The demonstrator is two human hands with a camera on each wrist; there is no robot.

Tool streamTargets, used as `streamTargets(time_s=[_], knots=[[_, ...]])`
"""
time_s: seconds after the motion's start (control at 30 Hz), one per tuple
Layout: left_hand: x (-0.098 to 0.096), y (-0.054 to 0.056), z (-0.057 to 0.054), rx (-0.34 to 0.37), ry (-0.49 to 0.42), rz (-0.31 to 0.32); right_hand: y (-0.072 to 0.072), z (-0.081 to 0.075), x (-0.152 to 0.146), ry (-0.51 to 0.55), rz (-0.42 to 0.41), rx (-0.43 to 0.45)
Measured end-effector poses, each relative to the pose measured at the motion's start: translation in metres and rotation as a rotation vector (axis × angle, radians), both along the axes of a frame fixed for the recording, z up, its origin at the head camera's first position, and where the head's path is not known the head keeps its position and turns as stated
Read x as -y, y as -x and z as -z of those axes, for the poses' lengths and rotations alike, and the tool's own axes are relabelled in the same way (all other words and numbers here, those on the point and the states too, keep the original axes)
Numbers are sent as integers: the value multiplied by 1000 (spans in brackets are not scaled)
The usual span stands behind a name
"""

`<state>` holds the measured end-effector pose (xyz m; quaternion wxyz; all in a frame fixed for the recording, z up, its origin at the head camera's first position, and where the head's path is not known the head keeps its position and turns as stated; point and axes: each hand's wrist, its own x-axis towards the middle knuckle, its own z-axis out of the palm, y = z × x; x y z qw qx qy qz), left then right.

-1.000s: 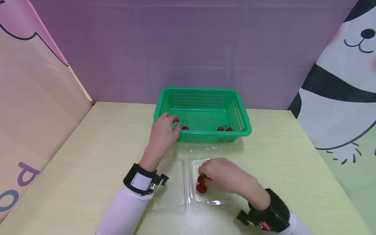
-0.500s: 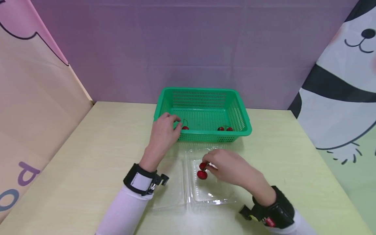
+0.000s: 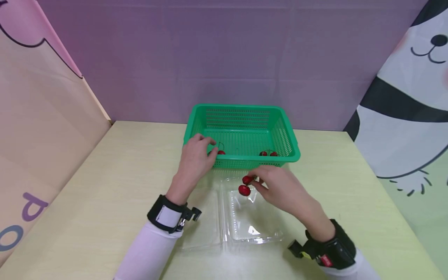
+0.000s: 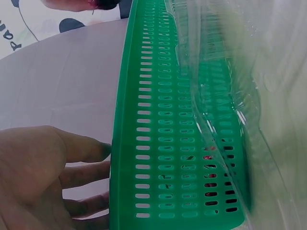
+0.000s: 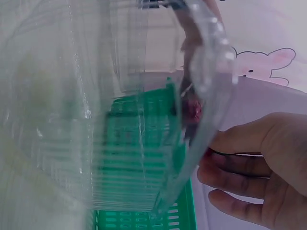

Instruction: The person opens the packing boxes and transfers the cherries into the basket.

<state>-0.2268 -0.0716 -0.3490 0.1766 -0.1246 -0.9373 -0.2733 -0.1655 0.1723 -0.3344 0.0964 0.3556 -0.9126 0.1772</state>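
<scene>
My right hand (image 3: 281, 190) pinches a pair of red cherries (image 3: 244, 190) near their stems. They hang above the far part of a clear plastic clamshell box (image 3: 257, 233), which lies unfolded on the table. At the green basket's (image 3: 241, 158) near left rim rests my left hand (image 3: 196, 157), its fingers reaching over the edge and loosely bent, with nothing seen in them. In the left wrist view the thumb (image 4: 88, 148) meets the rim. Beside those fingertips, inside the basket, lies a cherry (image 3: 221, 152) with an upright stem. Two more cherries (image 3: 273, 154) lie near its right corner.
The basket stands at the back of the pale wooden table (image 3: 133, 167), before a purple backdrop (image 3: 231, 50). Printed panels, one with a panda (image 3: 413, 105), flank the table. The clamshell's flat lid half (image 3: 201, 225) lies left of its other half.
My right hand has lifted the two cherries out of the clamshell's middle and carried them away from me toward the basket. My left hand has stayed at the rim.
</scene>
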Motion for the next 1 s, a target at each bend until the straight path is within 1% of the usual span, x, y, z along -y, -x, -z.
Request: streamTargets(time_s=[0.17,0.3,0.5,0.67,0.8,1.0], knots=[[1,0,0,-16,1,6,4,0,-5,91,68,-72],[1,1,1,-12,3,5,10,2,-8,192,117,-147],[1,0,1,18,12,4,17,4,-14,309,172,-267],[0,-1,0,40,23,6,23,6,-21,367,234,-327],[0,0,-1,47,31,8,29,8,-26,397,289,-345],[-1,0,0,41,30,9,36,8,-31,414,359,-318]])
